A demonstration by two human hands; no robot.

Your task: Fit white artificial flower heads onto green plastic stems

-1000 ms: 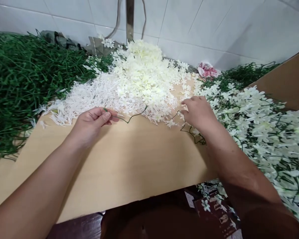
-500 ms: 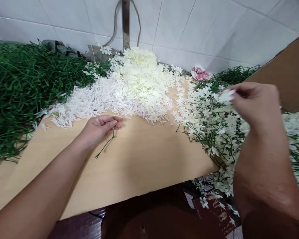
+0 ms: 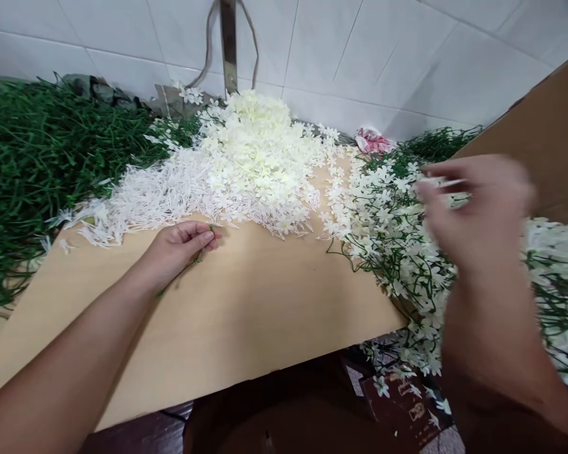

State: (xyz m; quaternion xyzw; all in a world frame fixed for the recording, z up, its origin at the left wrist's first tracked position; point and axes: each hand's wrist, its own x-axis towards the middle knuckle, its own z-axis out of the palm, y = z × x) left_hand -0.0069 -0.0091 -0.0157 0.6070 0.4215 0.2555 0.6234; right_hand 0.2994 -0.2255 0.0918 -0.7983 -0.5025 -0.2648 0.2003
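My left hand (image 3: 189,243) pinches a thin green artificial flower stem (image 3: 182,275) between thumb and fingers, low over the board. Its tip pokes up past the fingertips and its tail hangs toward my wrist. Just behind this hand lies a heap of white, thread-like flower pieces (image 3: 146,195), with cream-white artificial blossoms (image 3: 260,148) piled on top. On the right, my right hand (image 3: 478,195) is above a mound of white flowers on green stems (image 3: 397,239). It is smeared by motion, its thumb and forefinger apart, and white shows in the gap.
A large pile of green stems (image 3: 52,151) covers the left side. The tan board (image 3: 265,315) ends at a near edge above dark furniture. A cardboard sheet (image 3: 534,126) stands at the right, and a white tiled wall (image 3: 360,50) closes the back.
My right hand has parted its fingers, and the white flower it held over the mound is no longer between the fingertips. My left hand has turned the stem so its tail lies nearer my wrist.
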